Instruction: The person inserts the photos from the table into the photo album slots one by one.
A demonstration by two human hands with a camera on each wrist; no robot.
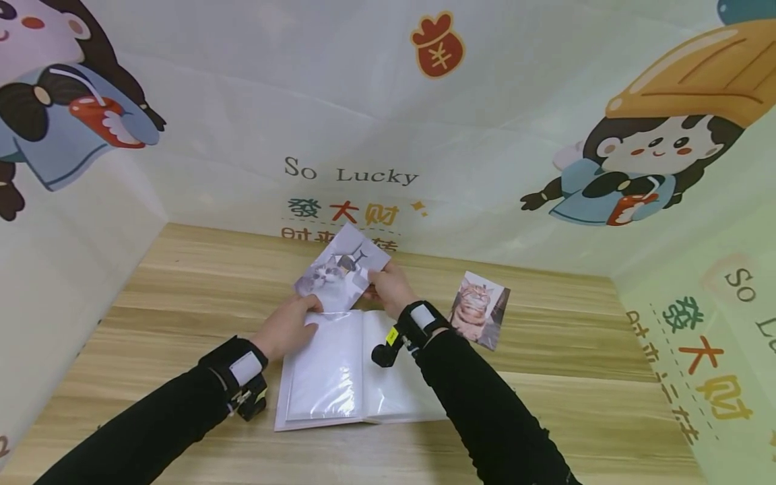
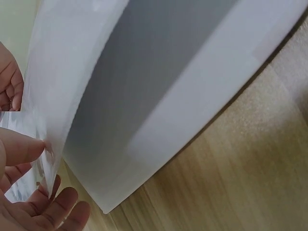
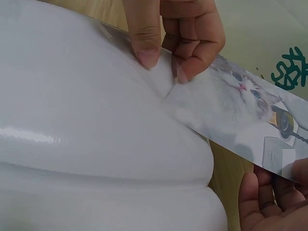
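An open photo album (image 1: 327, 367) with clear plastic pockets lies on the table. My left hand (image 1: 287, 328) pinches the top edge of its left page; in the left wrist view, the thumb and fingers grip the clear pocket (image 2: 62, 86). My right hand (image 1: 393, 289) holds a cat photo (image 1: 339, 273) by its right edge, tilted above the album's top. In the right wrist view, the photo's lower corner meets the pocket's opening beside the left fingertips (image 3: 147, 57). How far that corner lies inside the pocket, I cannot tell.
A second photo (image 1: 479, 310), of an orange cat, lies on the wooden table (image 1: 564, 337) to the right of the album. A printed white backdrop (image 1: 364, 121) rises behind the table and along both sides.
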